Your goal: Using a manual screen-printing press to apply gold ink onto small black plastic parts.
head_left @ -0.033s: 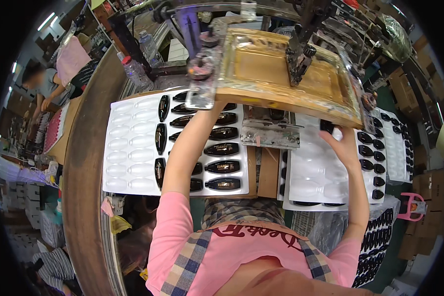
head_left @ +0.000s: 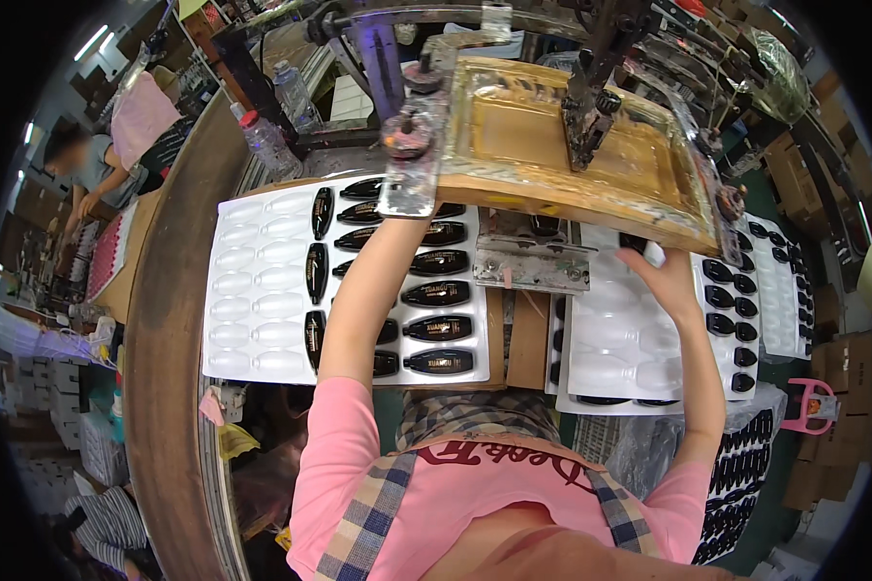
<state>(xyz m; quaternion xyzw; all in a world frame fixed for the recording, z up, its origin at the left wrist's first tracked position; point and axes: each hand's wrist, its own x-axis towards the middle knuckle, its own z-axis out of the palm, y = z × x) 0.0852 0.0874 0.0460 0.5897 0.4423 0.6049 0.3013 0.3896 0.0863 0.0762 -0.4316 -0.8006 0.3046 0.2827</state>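
My left forearm reaches up beneath a wooden screen-printing frame, which hides the fingers of my left hand. Below it lies a white moulded tray with black bottle-shaped pieces, several bearing gold print. Under the frame's right part, my right hand is closed on a black bottle-shaped piece, its thumb showing and the other fingers mostly covered. That hand is over a second white tray of mostly bare hollows. Between the trays, another dark piece sits at a metal fixture.
A dark clamp arm holds the frame from above. Clear bottles, one red-capped bottle among them, stand behind the left tray. More trays of black pieces are at the right, near a pink stool. Another person works at far left.
The frame has shifted slightly to the right. My right hand has moved a little left and up with the black piece, further under the frame. My left arm has barely moved.
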